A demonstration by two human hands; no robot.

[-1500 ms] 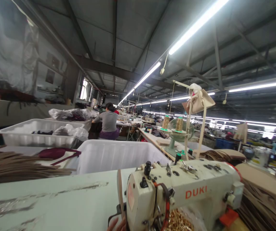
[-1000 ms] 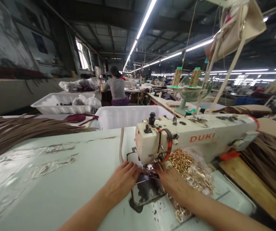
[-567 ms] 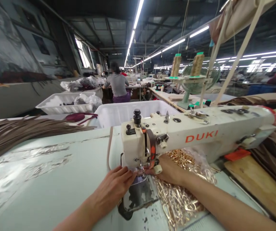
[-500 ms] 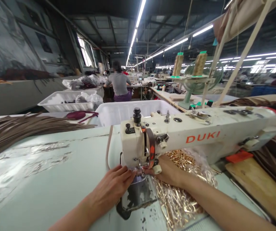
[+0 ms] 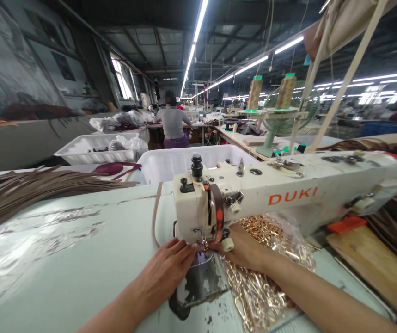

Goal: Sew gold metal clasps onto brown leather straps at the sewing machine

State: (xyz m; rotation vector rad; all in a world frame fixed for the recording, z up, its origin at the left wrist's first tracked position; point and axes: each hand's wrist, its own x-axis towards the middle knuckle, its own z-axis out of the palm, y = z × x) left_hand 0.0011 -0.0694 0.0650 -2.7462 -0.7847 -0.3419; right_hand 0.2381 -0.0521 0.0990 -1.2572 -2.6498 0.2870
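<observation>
A white sewing machine (image 5: 253, 194) marked DUKI stands before me, its needle and presser foot (image 5: 203, 243) low over the metal bed. At the foot's left side my left hand (image 5: 167, 266) has its fingers pressed together on a thin brown strap (image 5: 155, 210), which loops up behind the machine head. My right hand (image 5: 241, 247) reaches under the arm, fingers closed just right of the foot; the machine partly covers them, and what they pinch is too small to make out. Under my right forearm lies a clear plastic bag of gold metal clasps (image 5: 253, 291).
Brown strips (image 5: 45, 187) are heaped at the left, near a maroon strap coil (image 5: 110, 168). Behind the machine stands a white bin (image 5: 170, 159). Thread cones (image 5: 254, 94) rise at the right, above a wooden board (image 5: 375, 259). A person (image 5: 174, 122) sits farther off.
Both hands stay beside the presser foot, with my left hand's fingers shifted very slightly. The view has moved a little; otherwise the strap and machine look the same.
</observation>
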